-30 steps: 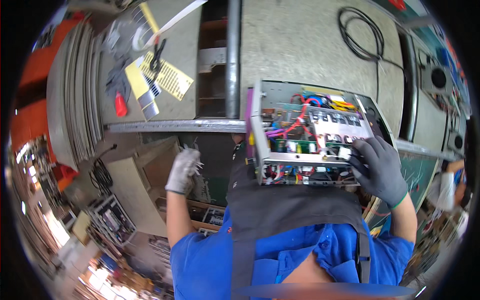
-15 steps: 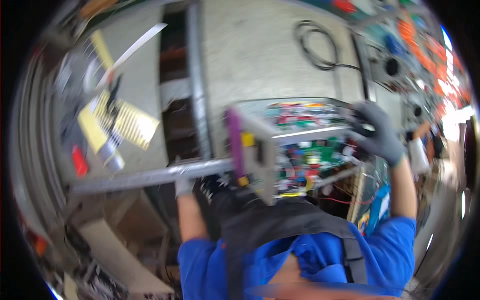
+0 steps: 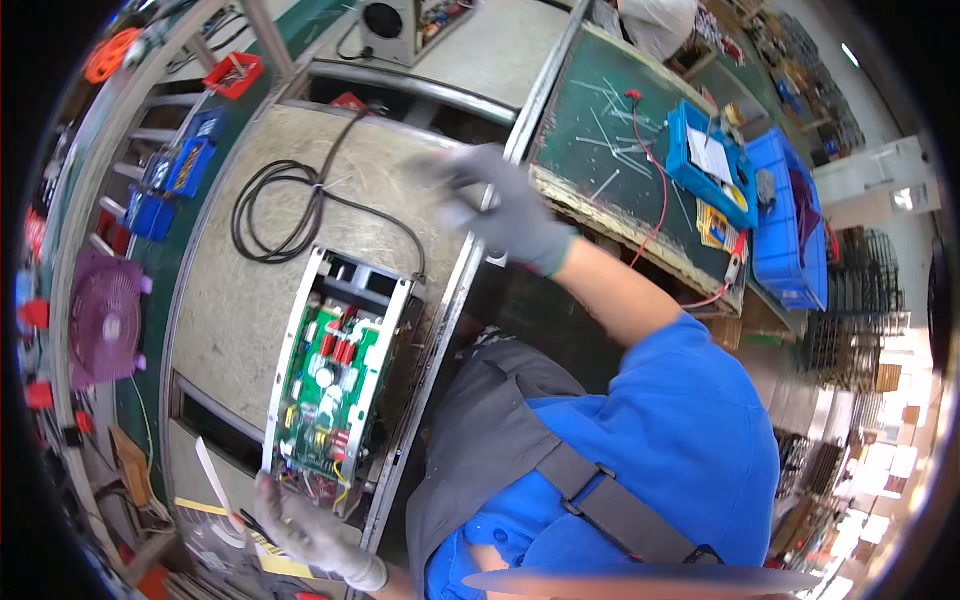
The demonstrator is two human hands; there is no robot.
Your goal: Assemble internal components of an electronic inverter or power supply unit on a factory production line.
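Open-topped metal chassis with a green circuit board inside (image 3: 335, 385) now lies flat on the grey worn bench top (image 3: 250, 290), near its front edge, long side running away from me. A second ago I had it tipped up and close to my chest with the right hand clamped on its far end; half a second ago it was swinging, view blurred. So the unit has been turned and set down, and the bench carries its weight.

My left hand (image 3: 305, 535), in a grey knit glove, is at the near end of the chassis, fingers curled over the edge by the loose coloured wires; looks like a light hold on the frame, not a full clamp. My right hand (image 3: 500, 215), same grey glove, has let go and is up over the bench's right rail (image 3: 455, 300), motion-blurred; fingers seem partly curled, and I cannot tell if anything is in them.

Chassis sides are bare silver sheet metal; board is glossy green with red block components and a round silver part. Black rubber cable (image 3: 275, 205) lies coiled behind it, running to the chassis top corner. Purple plastic fan guard (image 3: 105, 320) off left.
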